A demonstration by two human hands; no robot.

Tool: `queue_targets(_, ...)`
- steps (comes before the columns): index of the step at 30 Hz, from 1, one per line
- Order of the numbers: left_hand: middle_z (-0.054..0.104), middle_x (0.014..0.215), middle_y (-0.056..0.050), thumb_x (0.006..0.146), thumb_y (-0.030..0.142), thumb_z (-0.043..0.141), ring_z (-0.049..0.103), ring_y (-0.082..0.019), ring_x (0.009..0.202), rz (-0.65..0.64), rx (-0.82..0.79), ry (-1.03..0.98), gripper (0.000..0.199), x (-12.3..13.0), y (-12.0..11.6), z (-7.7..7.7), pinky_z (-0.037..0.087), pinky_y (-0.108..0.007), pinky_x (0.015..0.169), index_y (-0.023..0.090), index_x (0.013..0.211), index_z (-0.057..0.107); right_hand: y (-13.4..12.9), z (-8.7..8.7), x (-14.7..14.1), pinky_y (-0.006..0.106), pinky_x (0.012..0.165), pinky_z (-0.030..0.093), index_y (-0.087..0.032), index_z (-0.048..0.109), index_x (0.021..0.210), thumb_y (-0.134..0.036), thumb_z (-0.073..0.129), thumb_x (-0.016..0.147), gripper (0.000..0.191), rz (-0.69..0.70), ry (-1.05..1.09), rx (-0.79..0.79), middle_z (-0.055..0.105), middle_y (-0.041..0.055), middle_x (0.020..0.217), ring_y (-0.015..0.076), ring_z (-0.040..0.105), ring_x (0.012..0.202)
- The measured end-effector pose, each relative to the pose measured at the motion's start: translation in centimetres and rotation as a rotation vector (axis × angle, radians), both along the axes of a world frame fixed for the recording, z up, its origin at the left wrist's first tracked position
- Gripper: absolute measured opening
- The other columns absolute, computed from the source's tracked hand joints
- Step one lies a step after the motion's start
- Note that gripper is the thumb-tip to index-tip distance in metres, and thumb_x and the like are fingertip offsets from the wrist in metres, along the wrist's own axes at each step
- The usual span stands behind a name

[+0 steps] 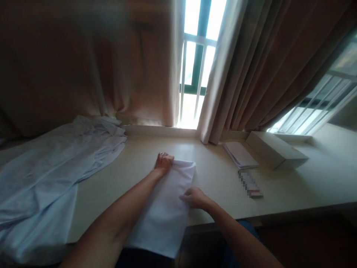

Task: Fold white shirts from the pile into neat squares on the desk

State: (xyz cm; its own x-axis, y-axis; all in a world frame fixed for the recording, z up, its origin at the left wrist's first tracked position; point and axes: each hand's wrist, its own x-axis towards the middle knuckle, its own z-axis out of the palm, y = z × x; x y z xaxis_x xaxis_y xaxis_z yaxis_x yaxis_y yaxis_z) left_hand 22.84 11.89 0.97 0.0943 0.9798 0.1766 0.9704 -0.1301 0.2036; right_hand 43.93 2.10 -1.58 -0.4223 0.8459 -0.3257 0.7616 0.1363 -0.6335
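Note:
A white cloth (164, 216), folded into a long strip, lies on the pale tabletop (134, 156) and hangs over its front edge. My left hand (164, 163) is closed on the far left corner of this cloth. Along its right edge, about halfway down, my right hand (194, 197) pinches the fabric between thumb and fingers. To the left, a large crumpled heap of white fabric (55, 175) spreads over the table.
A small stack of folded white cloth (241, 154) lies at the right, with a blurred-out flat object (251, 184) before it. Behind stands a pale box (277, 150). Brown curtains (251, 67) hang at the back around a barred window (192, 67).

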Motion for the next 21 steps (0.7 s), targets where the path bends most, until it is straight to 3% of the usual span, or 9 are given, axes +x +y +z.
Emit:
queue_targets(2,0.068,0.1,-0.009,0.088,0.021,0.04,0.05,-0.022,0.117,-0.156,0.026,-0.01,0.031,3.9,1.5,-0.2,0.023,-0.042,0.108,0.026,0.091,0.07,0.9,0.5,2.2,0.022,0.052,0.044,-0.015,0.069,0.076,-0.044,0.05,0.089,0.037,-0.163,0.092,-0.031,0.068,0.0047,0.067,0.0125,0.059,0.052)
queue_targets(5,0.063,0.121,-0.007,0.09,0.019,0.039,0.039,-0.02,0.132,-0.45,0.164,0.001,0.033,9.7,2.3,-0.7,0.014,-0.042,0.114,0.027,0.098,0.07,3.1,1.1,6.2,0.026,0.069,0.049,-0.015,0.071,0.088,-0.046,0.052,0.086,0.036,-0.524,0.043,0.348,0.071,0.0112,0.087,0.0194,0.065,0.077)
queue_targets(7,0.049,0.141,-0.006,0.09,0.018,0.041,0.03,-0.022,0.139,-0.474,0.266,-0.041,0.035,12.6,1.3,-1.3,0.011,-0.046,0.116,0.028,0.114,0.065,4.5,0.8,8.8,0.031,0.082,0.048,-0.012,0.069,0.103,-0.051,0.061,0.079,0.046,-0.631,-0.024,0.474,0.068,0.0171,0.108,0.0259,0.063,0.099)
queue_targets(9,0.037,0.15,-0.008,0.089,0.022,0.047,0.025,-0.025,0.142,-0.354,0.293,-0.112,0.045,14.2,-1.4,-2.0,0.01,-0.051,0.116,0.028,0.133,0.052,5.3,0.2,10.7,0.033,0.083,0.047,-0.009,0.066,0.111,-0.053,0.067,0.072,0.058,-0.621,-0.046,0.374,0.066,0.0186,0.113,0.0285,0.062,0.103)
queue_targets(12,0.037,0.149,-0.015,0.087,0.047,0.053,0.024,-0.034,0.141,-0.194,0.226,-0.14,0.06,13.7,-8.3,-4.0,0.011,-0.059,0.114,0.02,0.14,0.044,5.5,-1.0,12.0,0.029,0.071,0.048,-0.01,0.07,0.098,-0.049,0.069,0.071,0.048,-0.529,0.03,0.122,0.072,0.0123,0.091,0.0254,0.066,0.085)
queue_targets(14,0.03,0.153,-0.017,0.079,0.066,0.052,0.017,-0.038,0.142,-0.191,0.182,-0.094,0.081,11.9,-13.5,-5.7,0.011,-0.062,0.113,0.019,0.143,0.04,5.4,-1.4,12.1,0.025,0.062,0.046,-0.01,0.072,0.084,-0.044,0.07,0.071,0.036,-0.543,0.086,0.042,0.071,0.0083,0.075,0.0224,0.065,0.073)
queue_targets(16,0.027,0.155,-0.014,0.078,0.068,0.051,0.018,-0.039,0.142,-0.213,0.149,-0.027,0.081,9.6,-17.7,-7.0,0.012,-0.064,0.112,0.025,0.145,0.038,5.3,-1.4,11.8,0.022,0.055,0.042,-0.01,0.072,0.078,-0.039,0.073,0.069,0.031,-0.593,0.117,-0.007,0.068,0.0057,0.066,0.0195,0.063,0.066)
queue_targets(18,0.033,0.153,-0.009,0.085,0.058,0.05,0.026,-0.037,0.14,-0.223,0.134,0.043,0.065,7.4,-19.9,-7.7,0.015,-0.064,0.11,0.034,0.143,0.04,5.3,-1.3,11.5,0.021,0.051,0.038,-0.009,0.071,0.076,-0.035,0.074,0.067,0.028,-0.602,0.136,-0.067,0.066,0.0039,0.062,0.0168,0.06,0.061)
queue_targets(21,0.041,0.148,-0.006,0.092,0.043,0.045,0.034,-0.034,0.137,-0.201,0.144,0.122,0.049,4.6,-19.1,-7.6,0.02,-0.062,0.109,0.04,0.14,0.042,4.9,-0.9,11.2,0.02,0.047,0.034,-0.008,0.071,0.078,-0.032,0.075,0.066,0.027,-0.584,0.163,-0.115,0.065,0.0023,0.062,0.0138,0.057,0.056)
